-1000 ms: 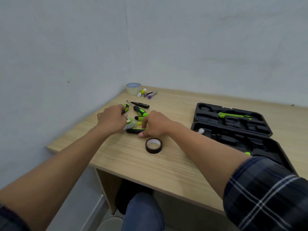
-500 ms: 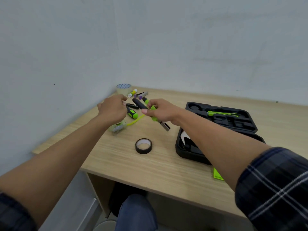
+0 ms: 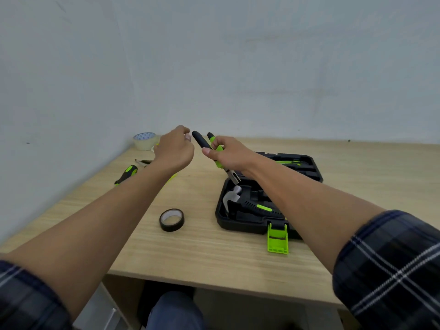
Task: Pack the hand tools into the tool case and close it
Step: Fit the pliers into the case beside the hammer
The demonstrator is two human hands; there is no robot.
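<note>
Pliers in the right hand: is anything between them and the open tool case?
Nothing visible. The right hand holds the pliers above the tool case, steel tip down; the hammer already fills the near tray's front.

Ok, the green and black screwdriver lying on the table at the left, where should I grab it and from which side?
Grip the screwdriver on its fat green-and-black handle, coming from above with the left hand. It lies flat on the table, and the handle is its widest part, with bare table on both sides for the fingers.

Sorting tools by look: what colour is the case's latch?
Bright lime green latch, head view.
</note>
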